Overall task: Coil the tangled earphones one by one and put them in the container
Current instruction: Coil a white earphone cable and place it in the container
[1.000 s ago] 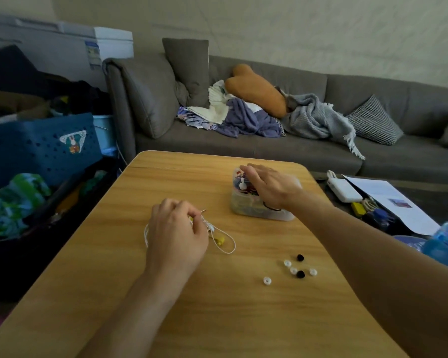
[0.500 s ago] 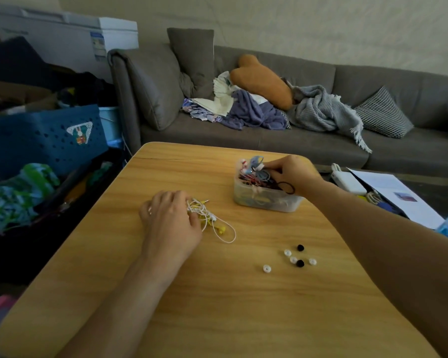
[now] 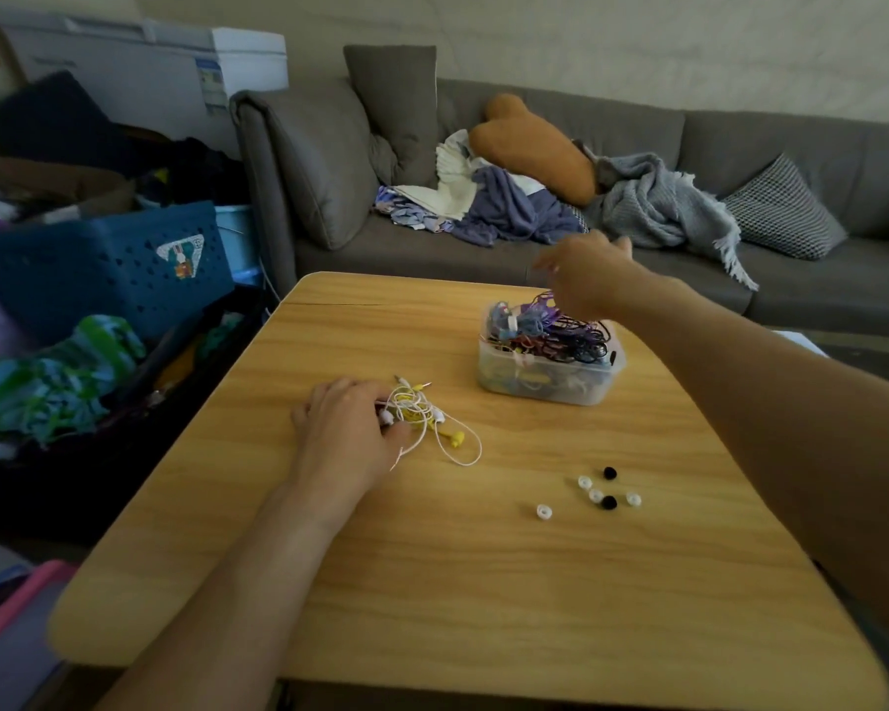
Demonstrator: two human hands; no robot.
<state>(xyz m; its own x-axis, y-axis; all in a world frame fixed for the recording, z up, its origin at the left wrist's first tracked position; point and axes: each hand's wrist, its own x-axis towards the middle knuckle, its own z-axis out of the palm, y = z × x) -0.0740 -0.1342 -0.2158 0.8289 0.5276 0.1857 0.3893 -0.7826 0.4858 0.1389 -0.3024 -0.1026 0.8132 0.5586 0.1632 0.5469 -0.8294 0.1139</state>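
A clear plastic container [image 3: 545, 382] stands on the wooden table [image 3: 432, 582], heaped with tangled purple, black and blue earphone cables [image 3: 550, 333]. My right hand [image 3: 583, 277] is raised above it and blurred; it pinches strands of the purple and black tangle, which stretch up from the heap. A small bundle of white and yellow earphones [image 3: 422, 413] lies on the table to the container's left. My left hand [image 3: 345, 433] rests on the table with its fingers curled on the bundle's left side.
Several loose white and black ear tips [image 3: 599, 492] lie on the table's right part. A grey sofa [image 3: 535, 197] with cushions, clothes and a blanket runs behind the table. A blue crate [image 3: 98, 269] and piled clothes stand left of the table.
My right hand has risen from the container, drawing purple and black cables up out of the heap. My left hand has stayed on the white and yellow bundle.
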